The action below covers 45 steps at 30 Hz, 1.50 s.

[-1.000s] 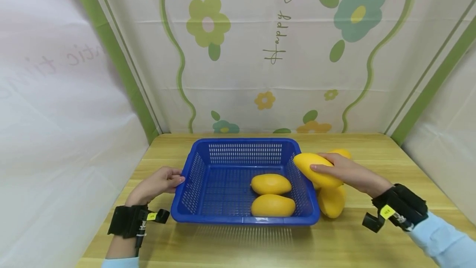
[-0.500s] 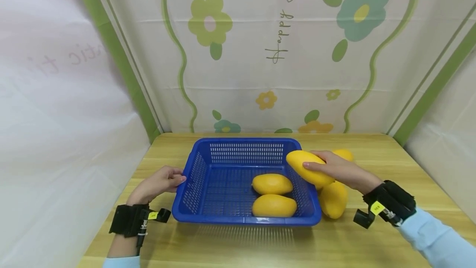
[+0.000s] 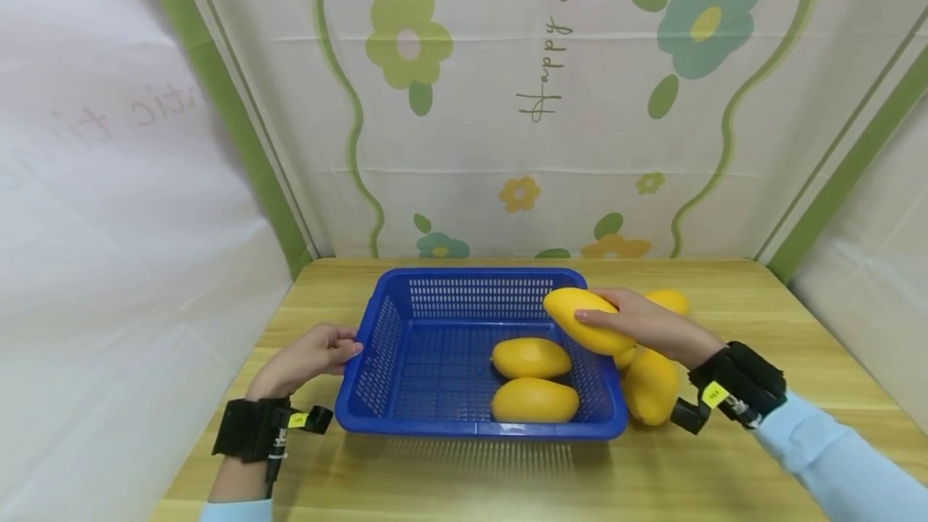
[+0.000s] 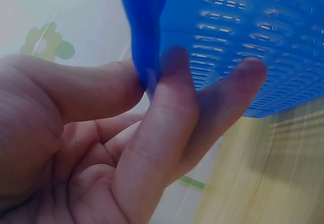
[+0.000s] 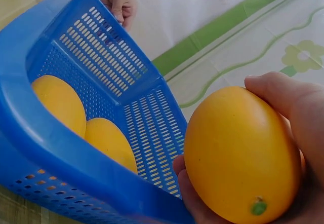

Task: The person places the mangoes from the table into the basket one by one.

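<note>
A blue plastic basket [image 3: 413,428] with slotted walls stands on the table, seen in the head view. My left hand [image 3: 308,359] pinches its left rim; in the left wrist view the thumb [image 4: 96,89] and fingers [image 4: 159,117] lie on either side of the rim. My right hand [image 3: 652,322] grips a yellow mango [image 3: 584,321] above the basket's right rim. The green stem end of that mango [image 5: 243,158] faces the right wrist camera. Two mangoes, a rear one [image 3: 531,358] and a front one [image 3: 535,401], lie inside the basket's right half.
Outside the basket's right wall, more mangoes rest on the wooden table [image 3: 761,329], one nearer [image 3: 651,389] and one farther back [image 3: 670,300], partly behind the right hand. A flower-printed white curtain [image 3: 464,127] hangs behind, and white cloth walls enclose both sides.
My right hand has carried its mango leftward and slightly up, from beside the basket to over its right rim. The left hand keeps its hold on the rim, and the basket stays in place.
</note>
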Available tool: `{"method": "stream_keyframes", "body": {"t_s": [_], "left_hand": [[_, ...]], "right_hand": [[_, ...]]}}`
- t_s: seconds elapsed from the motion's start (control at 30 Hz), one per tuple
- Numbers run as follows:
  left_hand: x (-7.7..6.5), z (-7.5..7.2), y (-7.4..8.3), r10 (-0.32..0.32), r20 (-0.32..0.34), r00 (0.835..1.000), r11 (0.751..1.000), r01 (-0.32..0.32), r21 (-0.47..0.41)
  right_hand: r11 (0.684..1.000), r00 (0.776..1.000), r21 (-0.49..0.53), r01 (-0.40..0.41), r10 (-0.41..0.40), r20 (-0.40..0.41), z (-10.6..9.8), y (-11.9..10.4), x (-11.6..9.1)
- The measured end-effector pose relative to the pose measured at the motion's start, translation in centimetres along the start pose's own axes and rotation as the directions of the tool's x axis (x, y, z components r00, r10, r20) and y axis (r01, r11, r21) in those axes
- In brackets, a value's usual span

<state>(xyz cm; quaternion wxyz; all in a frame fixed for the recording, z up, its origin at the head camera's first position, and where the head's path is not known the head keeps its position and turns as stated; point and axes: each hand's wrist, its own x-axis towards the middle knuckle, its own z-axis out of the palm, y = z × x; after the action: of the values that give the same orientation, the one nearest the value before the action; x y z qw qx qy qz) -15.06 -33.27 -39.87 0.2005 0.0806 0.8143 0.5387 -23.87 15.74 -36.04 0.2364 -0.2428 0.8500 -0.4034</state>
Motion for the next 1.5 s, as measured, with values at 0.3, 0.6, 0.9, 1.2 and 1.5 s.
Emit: {"method": "stream_keyframes", "body": {"t_s": [0.3,0.6,0.9,1.2,1.5], "left_hand": [[0.0,0.0,0.2,0.001,0.003,1.000,1.000,-0.001,-0.006],[0.1,0.0,0.3,0.004,0.004,1.000,1.000,-0.004,-0.008],[0.2,0.0,0.4,0.003,0.004,1.000,1.000,-0.003,-0.004],[0.0,0.1,0.1,0.003,-0.003,1.000,1.000,-0.003,-0.011],[0.0,0.0,0.0,0.000,-0.008,1.000,1.000,0.000,0.004]], "right_hand": [[1.000,1.000,0.009,-0.001,0.001,-0.009,0.4,0.0,1.1],[1.000,1.000,0.002,-0.009,0.009,0.013,0.7,-0.3,2.1],[1.000,1.000,0.005,-0.024,0.024,0.012,0.6,-0.3,3.4],[1.000,1.000,0.003,-0.006,0.006,0.024,0.8,-0.1,5.3],[0.999,0.999,-0.037,-0.022,0.023,0.030,1.3,-0.5,5.9]]}}
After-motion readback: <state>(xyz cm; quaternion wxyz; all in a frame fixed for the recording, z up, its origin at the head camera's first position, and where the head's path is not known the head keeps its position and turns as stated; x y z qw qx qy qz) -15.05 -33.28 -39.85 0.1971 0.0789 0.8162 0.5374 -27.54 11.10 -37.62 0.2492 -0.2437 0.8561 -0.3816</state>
